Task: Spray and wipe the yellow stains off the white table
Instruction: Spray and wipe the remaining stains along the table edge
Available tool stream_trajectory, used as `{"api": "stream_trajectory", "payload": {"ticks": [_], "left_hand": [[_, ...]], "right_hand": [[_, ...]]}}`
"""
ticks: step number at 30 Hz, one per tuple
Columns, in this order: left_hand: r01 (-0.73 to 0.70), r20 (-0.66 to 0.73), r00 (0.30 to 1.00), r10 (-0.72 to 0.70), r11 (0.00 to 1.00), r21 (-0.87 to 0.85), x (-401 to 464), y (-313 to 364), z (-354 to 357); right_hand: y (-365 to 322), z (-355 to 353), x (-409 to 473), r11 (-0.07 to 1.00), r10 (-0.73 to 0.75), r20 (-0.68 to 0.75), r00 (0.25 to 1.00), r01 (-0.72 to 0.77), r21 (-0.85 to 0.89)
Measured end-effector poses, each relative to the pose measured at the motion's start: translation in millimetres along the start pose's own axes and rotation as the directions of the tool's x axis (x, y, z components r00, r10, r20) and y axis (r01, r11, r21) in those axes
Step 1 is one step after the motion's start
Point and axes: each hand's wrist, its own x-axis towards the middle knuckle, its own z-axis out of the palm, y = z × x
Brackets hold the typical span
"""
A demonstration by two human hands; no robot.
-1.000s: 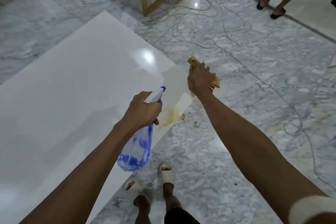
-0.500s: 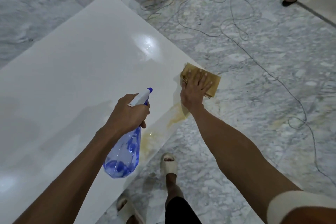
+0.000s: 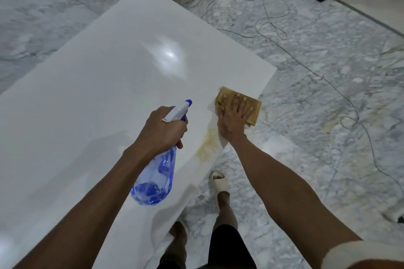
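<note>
- The glossy white table [image 3: 91, 98] stands on a grey marble floor [image 3: 328, 72].
- A smeared yellow stain [image 3: 207, 144] sits at the table's near edge.
- Your right hand [image 3: 234, 116] presses flat on a tan cloth [image 3: 253, 105] just beyond it.
- Your left hand [image 3: 162, 130] grips a blue spray bottle [image 3: 157, 177].

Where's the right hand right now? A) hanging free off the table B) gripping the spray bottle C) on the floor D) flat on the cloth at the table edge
D: the right hand lies flat with fingers spread on the cloth at the table edge, just beyond the yellow stain; the left hand has the spray bottle.
</note>
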Motion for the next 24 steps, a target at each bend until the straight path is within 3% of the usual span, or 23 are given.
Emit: {"api": "stream_trajectory", "payload": {"ticks": [5,24], "left_hand": [[-0.043,0.037,0.998,0.043,0.999,-0.006,-60,-70,-42],[-0.014,-0.060,0.998,0.014,1.000,-0.003,-196,-222,-95]], "right_hand": [[-57,5,-98,0.999,0.000,0.062,0.998,-0.002,0.035],[-154,22,-268,0.997,0.006,0.073,0.997,-0.011,0.076]]}}
